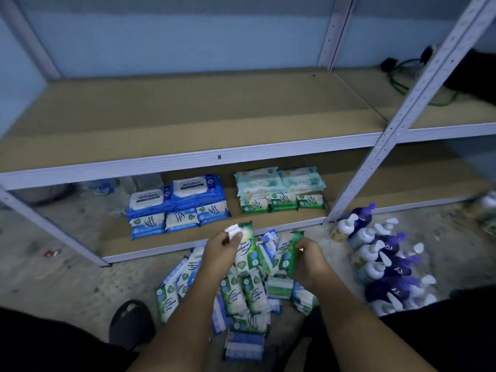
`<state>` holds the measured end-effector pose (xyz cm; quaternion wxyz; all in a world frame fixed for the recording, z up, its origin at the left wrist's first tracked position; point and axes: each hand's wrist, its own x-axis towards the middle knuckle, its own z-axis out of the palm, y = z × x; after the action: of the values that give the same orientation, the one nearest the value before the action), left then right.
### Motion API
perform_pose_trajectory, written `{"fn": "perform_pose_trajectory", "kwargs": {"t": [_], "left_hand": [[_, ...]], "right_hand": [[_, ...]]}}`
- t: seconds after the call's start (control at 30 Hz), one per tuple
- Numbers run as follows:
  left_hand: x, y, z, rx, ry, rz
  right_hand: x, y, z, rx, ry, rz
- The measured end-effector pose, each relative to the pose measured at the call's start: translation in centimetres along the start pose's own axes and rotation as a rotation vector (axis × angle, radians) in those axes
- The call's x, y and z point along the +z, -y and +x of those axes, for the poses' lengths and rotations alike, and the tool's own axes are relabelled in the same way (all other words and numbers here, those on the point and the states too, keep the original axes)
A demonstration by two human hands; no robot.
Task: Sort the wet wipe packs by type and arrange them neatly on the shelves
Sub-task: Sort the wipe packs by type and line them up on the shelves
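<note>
Fingers of your left hand (221,251) pinch one green pack (245,253), upright at centre frame, and your right hand (312,261) grips a second green pack (290,256). The matching green row (283,204) lies above and slightly right on the lower shelf (112,234), nearer your right hand.
</note>
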<state>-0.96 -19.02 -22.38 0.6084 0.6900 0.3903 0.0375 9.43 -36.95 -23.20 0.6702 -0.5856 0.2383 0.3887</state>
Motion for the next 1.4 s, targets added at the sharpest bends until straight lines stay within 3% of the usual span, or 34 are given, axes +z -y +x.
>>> {"fn": "perform_pose_trajectory", "kwargs": {"t": [0.17, 0.33, 0.47, 0.83, 1.1, 1.4], "left_hand": [[-0.5, -3.5, -1.6, -0.083, 0.006, -0.193], [-0.6, -4.7, -2.9, -0.142, 0.239, -0.368], [-1.1, -4.5, -3.1, -0.063, 0.429, -0.205], [-1.8, -4.5, -4.2, -0.084, 0.532, -0.198], [-2.2, -4.2, -3.9, 0.051, 0.249, -0.156], [-3.2, -5.0, -1.6, 0.001, 0.183, -0.17]], "right_hand": [[1.3, 1.0, -3.1, -0.121, 0.053, 0.239], [1.4, 0.8, -4.4, -0.174, 0.042, 0.286], [0.8, 0.8, -5.3, -0.186, 0.0, 0.256], [-0.2, 1.9, -6.0, -0.367, -0.127, 0.214], [-0.4, 1.5, -6.2, -0.443, -0.283, 0.172], [-2.0, 4.0, -5.0, -0.492, -0.34, 0.13]]}}
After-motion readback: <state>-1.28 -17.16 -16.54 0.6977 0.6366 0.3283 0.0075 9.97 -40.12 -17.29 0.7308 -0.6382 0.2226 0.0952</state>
